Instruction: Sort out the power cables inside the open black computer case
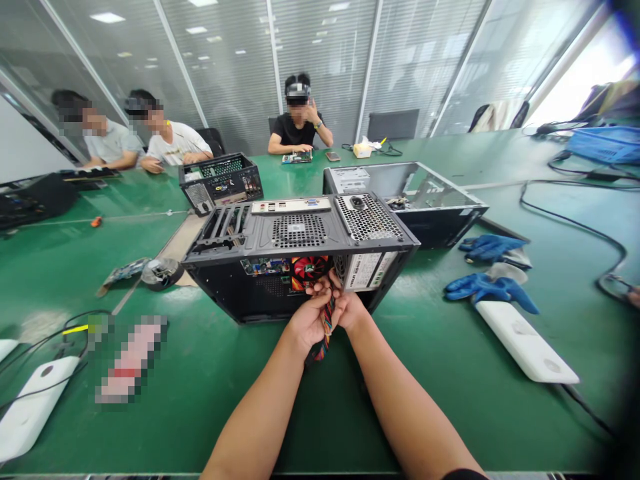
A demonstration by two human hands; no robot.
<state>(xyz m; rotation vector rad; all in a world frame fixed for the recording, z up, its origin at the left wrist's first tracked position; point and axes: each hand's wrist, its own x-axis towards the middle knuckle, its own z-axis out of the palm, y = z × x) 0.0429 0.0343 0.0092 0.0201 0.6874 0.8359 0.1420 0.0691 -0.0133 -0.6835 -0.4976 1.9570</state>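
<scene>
An open black computer case (pixel 235 287) lies before me, its rear panel with vents facing up. Both of my hands are at its open side, closed around a bundle of coloured power cables (pixel 327 327). My left hand (pixel 309 319) grips the bundle from the left. From the right, the fingers of my right hand (pixel 346 308) pinch it near its upper part. Just behind my fingers is a red cooling fan (pixel 306 270). The silver power supply (pixel 369 272) sits right of it inside the case. My fingertips partly hide the cables.
Another open case (pixel 430 223) stands behind right, a smaller one (pixel 220 177) behind left. Blue gloves (pixel 487 288) and a white power strip (pixel 527 341) lie right; another white strip (pixel 37 403) and a tape roll (pixel 163 272) lie left. Several people sit across the green table (pixel 200 407).
</scene>
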